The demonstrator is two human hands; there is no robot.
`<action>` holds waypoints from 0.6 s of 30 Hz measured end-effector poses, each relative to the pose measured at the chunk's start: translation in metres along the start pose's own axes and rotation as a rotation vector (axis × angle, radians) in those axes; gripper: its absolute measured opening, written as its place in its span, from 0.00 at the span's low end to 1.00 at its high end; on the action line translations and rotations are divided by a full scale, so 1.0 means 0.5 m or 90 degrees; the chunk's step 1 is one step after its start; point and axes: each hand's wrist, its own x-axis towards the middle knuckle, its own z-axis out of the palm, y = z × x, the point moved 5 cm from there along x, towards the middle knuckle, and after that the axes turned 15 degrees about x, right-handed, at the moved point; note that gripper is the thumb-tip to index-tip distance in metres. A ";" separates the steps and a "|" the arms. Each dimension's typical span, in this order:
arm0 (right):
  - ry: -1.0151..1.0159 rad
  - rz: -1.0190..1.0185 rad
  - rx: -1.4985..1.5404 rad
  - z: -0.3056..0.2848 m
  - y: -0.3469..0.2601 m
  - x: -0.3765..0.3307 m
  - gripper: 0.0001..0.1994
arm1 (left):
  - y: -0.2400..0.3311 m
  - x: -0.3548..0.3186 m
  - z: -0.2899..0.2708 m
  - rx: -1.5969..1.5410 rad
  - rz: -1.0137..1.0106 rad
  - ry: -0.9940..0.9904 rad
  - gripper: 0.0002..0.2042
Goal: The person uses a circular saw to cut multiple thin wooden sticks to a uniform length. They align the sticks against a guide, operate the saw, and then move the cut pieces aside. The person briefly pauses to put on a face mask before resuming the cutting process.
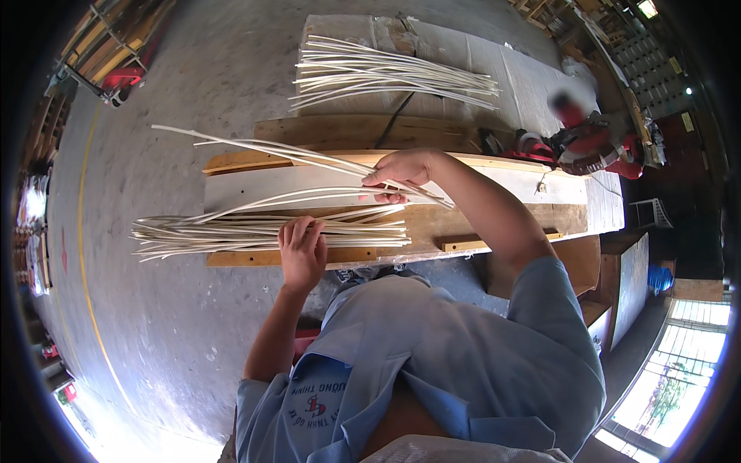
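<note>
Several thin, pale rods that look like rattan canes [270,144] are pinched in my right hand [397,174], over the middle of the bench. Their long ends reach out to the left, and short ends stick out past the hand on the right. My left hand [302,251] lies with bent fingers over a loose bundle of the same rods [193,234] near the bench's front edge. The fingers curl over the rods, and what lies under them is hidden. One bowed rod rises from this bundle toward my right hand.
A second bundle of rods [394,73] lies on a wrapped, covered surface [455,42] beyond the bench. Wooden strips [289,258] edge the bench's board [494,185]. A red and black power tool [598,147] sits at the far right. Wooden boxes [575,270] stand right of me.
</note>
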 end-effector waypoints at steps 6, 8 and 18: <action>0.070 0.001 -0.030 0.006 0.005 0.017 0.19 | -0.005 -0.004 -0.006 0.017 -0.006 -0.008 0.15; 0.062 0.000 -0.021 -0.001 0.012 0.020 0.19 | -0.004 -0.001 -0.007 0.015 -0.003 -0.007 0.15; 0.317 -0.294 -0.392 -0.031 0.000 -0.018 0.27 | 0.009 0.018 -0.004 0.026 0.019 -0.025 0.14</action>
